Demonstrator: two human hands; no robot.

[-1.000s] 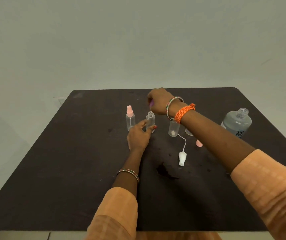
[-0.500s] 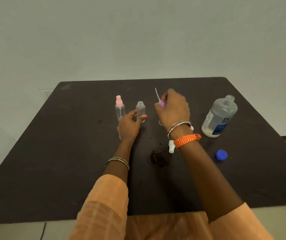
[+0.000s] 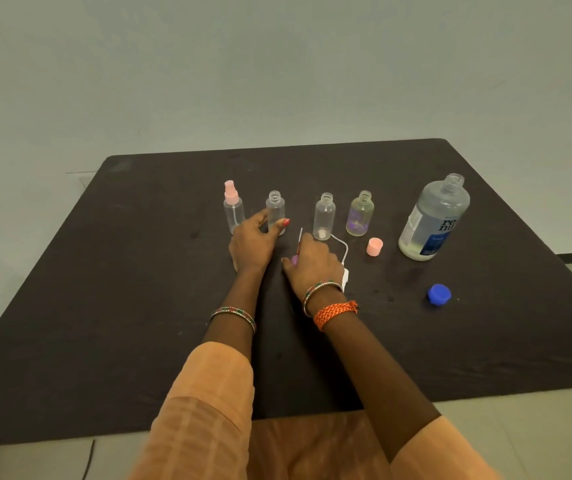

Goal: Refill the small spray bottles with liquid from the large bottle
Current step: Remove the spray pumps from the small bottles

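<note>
Seen from the head camera, a dark table (image 3: 104,306) stands against a plain pale wall (image 3: 277,64), carrying four small spray bottles in a row, three uncapped, with the open large bottle (image 3: 434,218) upright at the right end and its blue cap (image 3: 438,294) lying nearer the front edge. The left hand (image 3: 251,242) grips the second small bottle (image 3: 275,212) from the left, just beside the pink-topped bottle (image 3: 233,206). The right hand (image 3: 315,263) rests low on the table, pinching a purple sprayer head (image 3: 295,260) whose thin tube points up, while a white sprayer head (image 3: 345,276) and a pink cap (image 3: 374,246) lie close by.
</note>
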